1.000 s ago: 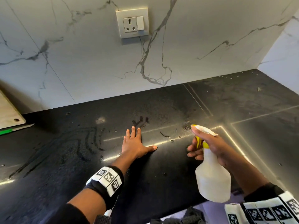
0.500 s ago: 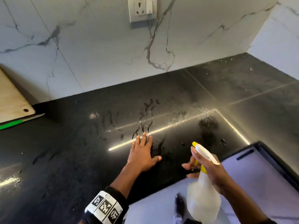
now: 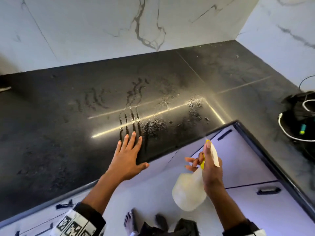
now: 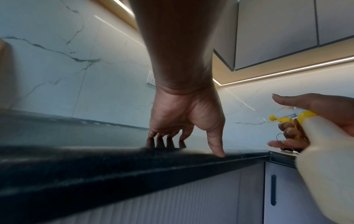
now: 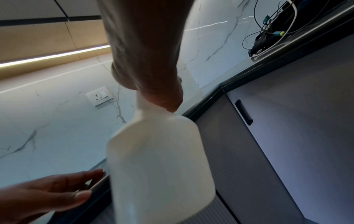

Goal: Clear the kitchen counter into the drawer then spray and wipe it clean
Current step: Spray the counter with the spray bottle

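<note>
dragged back toward the counter (image 3: 51, 133) edge, the left hand (image 3: 127, 157) lies flat, fingers straight, streaks ahead; right hand (image 3: 210, 169) grips the spray bottle (image 3: 189, 191).

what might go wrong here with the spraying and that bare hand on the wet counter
The left hand is smearing the wet counter bare, with no cloth in view, so streaks may stay. The spray bottle in the right hand could mist the cables on the counter's right side.

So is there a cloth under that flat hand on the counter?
No, the left hand lies bare on the wet black counter, fingers straight, with no cloth beneath it.
</note>
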`<action>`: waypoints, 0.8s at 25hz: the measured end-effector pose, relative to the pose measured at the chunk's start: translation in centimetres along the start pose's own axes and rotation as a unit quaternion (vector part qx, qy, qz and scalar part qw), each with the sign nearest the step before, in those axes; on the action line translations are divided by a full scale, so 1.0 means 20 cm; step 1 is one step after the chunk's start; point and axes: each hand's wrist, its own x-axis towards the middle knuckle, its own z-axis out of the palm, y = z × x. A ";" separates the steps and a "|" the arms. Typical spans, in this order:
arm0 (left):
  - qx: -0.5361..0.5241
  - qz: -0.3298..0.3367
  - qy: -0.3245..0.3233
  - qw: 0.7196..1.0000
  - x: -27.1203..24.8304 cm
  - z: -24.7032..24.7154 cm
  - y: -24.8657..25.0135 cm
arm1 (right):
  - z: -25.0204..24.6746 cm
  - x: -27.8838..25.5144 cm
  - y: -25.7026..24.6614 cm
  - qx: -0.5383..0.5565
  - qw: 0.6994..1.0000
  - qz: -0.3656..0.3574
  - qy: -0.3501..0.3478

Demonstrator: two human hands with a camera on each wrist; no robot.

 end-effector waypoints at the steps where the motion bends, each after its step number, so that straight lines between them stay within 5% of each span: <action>1: -0.004 -0.009 0.015 1.000 -0.02 0.02 0.02 | -0.02 0.02 -0.02 0.020 0.999 0.004 0.038; 4: -0.007 -0.029 0.040 0.999 -0.07 0.11 0.08 | -0.08 0.09 -0.06 0.092 0.990 0.045 0.094; 8: -0.016 -0.042 0.069 0.997 -0.11 0.15 0.08 | -0.18 0.16 -0.01 0.102 0.990 0.042 0.086; 13: 0.017 -0.074 0.078 0.994 -0.27 0.16 0.04 | -0.19 0.11 0.12 0.015 0.991 0.044 -0.123; 16: 0.001 -0.123 0.092 0.988 -0.42 0.15 -0.02 | -0.07 -0.03 0.15 -0.062 0.949 0.046 -0.306; 20: -0.029 -0.195 0.109 0.974 -0.66 0.17 -0.18 | 0.20 -0.24 0.20 -0.121 0.890 0.054 -0.435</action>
